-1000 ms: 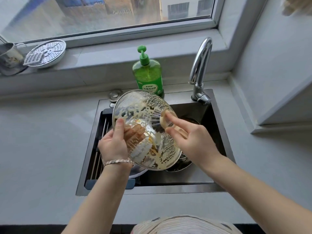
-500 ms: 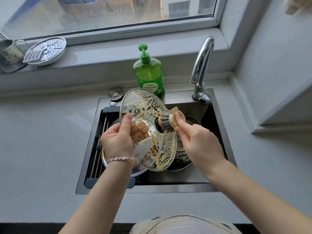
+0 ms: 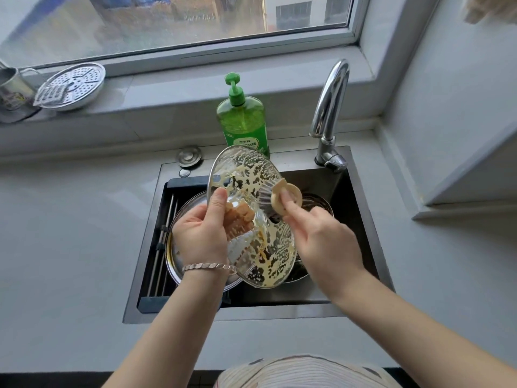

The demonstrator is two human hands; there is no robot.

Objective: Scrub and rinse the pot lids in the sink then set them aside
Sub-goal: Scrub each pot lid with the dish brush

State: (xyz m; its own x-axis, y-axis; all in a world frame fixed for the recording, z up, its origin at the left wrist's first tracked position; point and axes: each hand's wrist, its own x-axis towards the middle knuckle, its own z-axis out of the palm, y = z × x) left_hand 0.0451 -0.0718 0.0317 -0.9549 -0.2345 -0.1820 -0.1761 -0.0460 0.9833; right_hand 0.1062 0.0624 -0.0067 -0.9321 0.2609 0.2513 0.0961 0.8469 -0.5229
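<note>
No text can be read for certain; the green soap bottle behind the sink bears a label with a white oval holding small dark characters, too blurred to make out; the rim of the glass lid hides the label's lower part; the metal mug on the window sill shows a dark print, also illegible.
</note>
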